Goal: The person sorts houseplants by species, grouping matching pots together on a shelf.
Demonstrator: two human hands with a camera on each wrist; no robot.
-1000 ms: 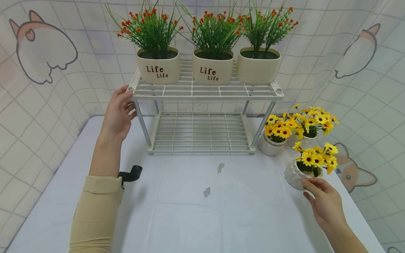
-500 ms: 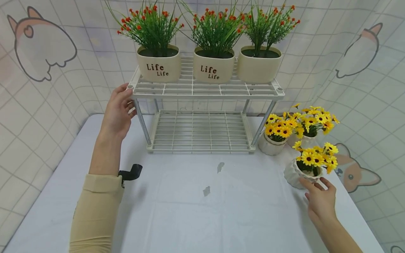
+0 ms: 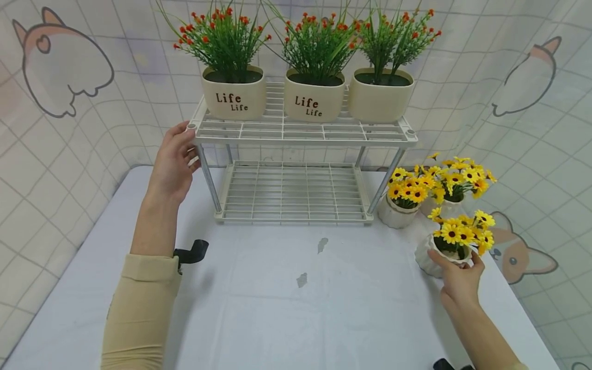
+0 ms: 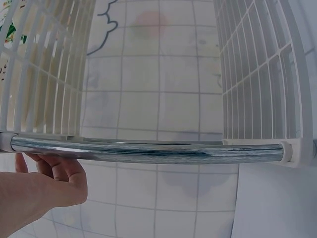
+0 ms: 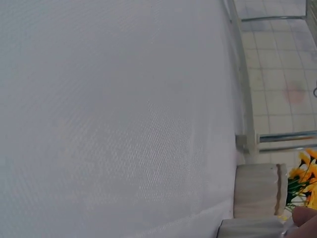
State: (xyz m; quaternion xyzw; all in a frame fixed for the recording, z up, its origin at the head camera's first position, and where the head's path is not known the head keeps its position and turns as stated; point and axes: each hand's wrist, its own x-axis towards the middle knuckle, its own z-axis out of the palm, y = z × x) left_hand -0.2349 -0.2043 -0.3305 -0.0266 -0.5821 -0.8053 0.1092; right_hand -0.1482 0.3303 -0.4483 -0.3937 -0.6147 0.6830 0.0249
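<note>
Presently, a small white ribbed round pot with yellow daisy-like flowers (image 3: 423, 257) is pinched at its rim by the right hand (image 3: 462, 282), with the thumb on one side and the fingers on the other; the pot appears to be standing on the white cloth-covered table (image 3: 296, 318), near its right edge. By the left hand (image 3: 172, 164), with curled fingers, the upper left front corner of a white two-tier wire rack with silver metal posts (image 3: 305, 142) is held, probably for steadying. Behind the pinched pot, two similar whitish pots with yellow flowers are placed, one (image 3: 396, 216) just beside the right front post and another (image 3: 448, 209) farther back. On the upper tier, three cream oval pots with red-flowered green plants are already lined up: left (image 3: 233, 103), middle (image 3: 314, 105) and right (image 3: 381, 103). Therefore the upper row may be judged as complete, while none of the yellow-flowered pots is yet set on the lower tier (image 3: 291, 222). Around everything, a pale curtain with grid lines and cartoon dogs (image 3: 106, 159) is hung.
</note>
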